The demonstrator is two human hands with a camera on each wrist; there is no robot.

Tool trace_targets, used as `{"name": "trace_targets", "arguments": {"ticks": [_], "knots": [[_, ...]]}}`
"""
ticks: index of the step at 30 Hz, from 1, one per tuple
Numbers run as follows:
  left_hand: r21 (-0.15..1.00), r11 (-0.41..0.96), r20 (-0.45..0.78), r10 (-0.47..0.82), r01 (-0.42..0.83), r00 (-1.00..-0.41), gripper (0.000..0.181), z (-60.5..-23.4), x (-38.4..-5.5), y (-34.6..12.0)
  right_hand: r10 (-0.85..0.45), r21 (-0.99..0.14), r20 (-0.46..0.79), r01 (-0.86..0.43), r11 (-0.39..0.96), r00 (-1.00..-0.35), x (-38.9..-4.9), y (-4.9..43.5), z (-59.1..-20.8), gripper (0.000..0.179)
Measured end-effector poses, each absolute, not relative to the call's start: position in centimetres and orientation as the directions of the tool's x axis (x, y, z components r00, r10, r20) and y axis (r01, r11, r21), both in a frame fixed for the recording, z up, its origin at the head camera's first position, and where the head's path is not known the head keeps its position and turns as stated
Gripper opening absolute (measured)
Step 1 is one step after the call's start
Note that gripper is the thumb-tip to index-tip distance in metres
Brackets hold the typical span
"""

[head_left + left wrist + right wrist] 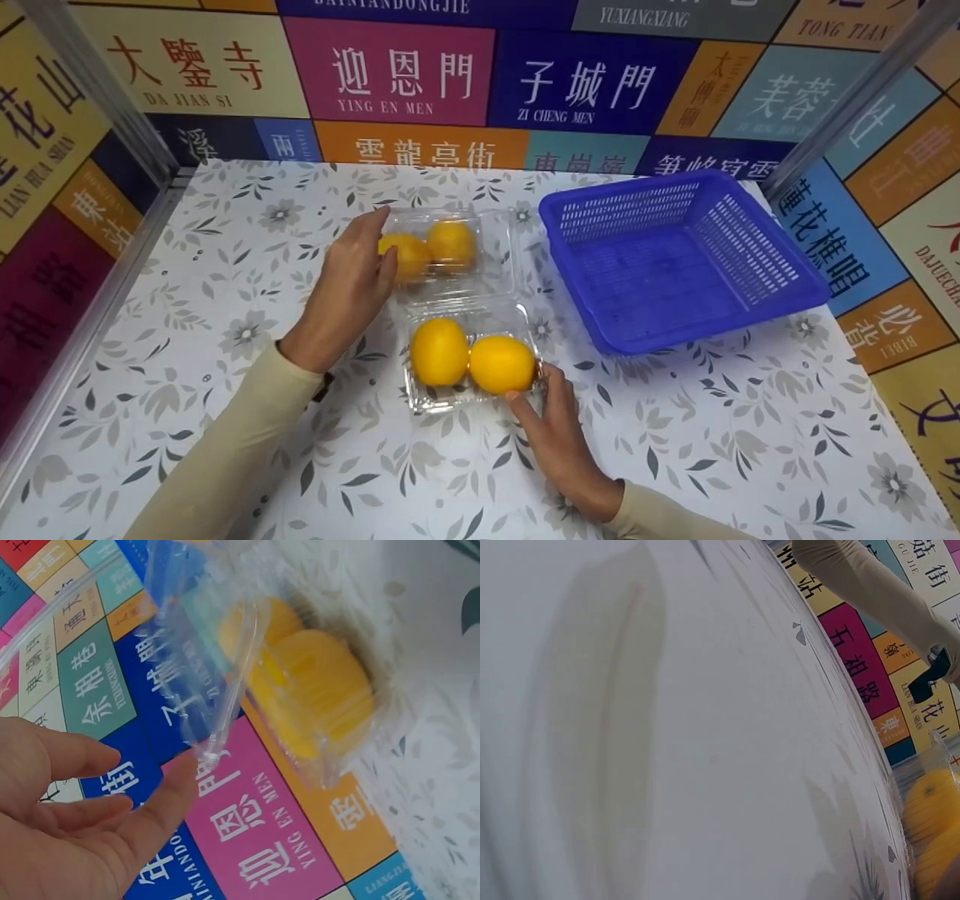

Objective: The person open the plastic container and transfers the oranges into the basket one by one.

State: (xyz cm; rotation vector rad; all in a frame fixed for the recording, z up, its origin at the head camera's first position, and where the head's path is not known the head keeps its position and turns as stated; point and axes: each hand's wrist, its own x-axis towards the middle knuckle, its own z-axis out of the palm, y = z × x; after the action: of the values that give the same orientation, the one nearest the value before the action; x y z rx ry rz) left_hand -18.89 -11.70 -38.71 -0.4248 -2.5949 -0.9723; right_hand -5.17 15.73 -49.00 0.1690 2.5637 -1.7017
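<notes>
In the head view, a clear plastic clamshell box (pixel 429 401) holds two smooth, rounded yellow fruits (pixel 439 352) side by side; their exact kind is unclear. My right hand (pixel 561 446) grips the box's near right corner between thumb and fingers. Just behind, two more yellow fruits (pixel 451 244) show through clear plastic (pixel 512 259); whether this is a second box or partly the first one's lid, I cannot tell. My left hand (pixel 349 262) is at its left side, fingers apart. In the left wrist view, a fingertip comes close to the clear plastic edge (pixel 244 671).
A blue plastic basket (pixel 649 277) with slotted sides stands to the right of the boxes. The table (pixel 300 465) has a white leaf-and-flower cover. Colourful printed panels (pixel 397 75) wall the back and sides, with metal posts (pixel 112 97) at the corners.
</notes>
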Motion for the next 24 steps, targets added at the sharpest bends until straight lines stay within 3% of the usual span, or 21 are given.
{"name": "trace_targets", "arguments": {"ticks": [24], "knots": [[0.771, 0.559, 0.365, 0.008, 0.307, -0.931, 0.059, -42.5, -13.6, -11.7, 0.054, -0.918, -0.120, 0.131, 0.375, -0.991, -5.2, 15.7, -49.1, 0.060]]}}
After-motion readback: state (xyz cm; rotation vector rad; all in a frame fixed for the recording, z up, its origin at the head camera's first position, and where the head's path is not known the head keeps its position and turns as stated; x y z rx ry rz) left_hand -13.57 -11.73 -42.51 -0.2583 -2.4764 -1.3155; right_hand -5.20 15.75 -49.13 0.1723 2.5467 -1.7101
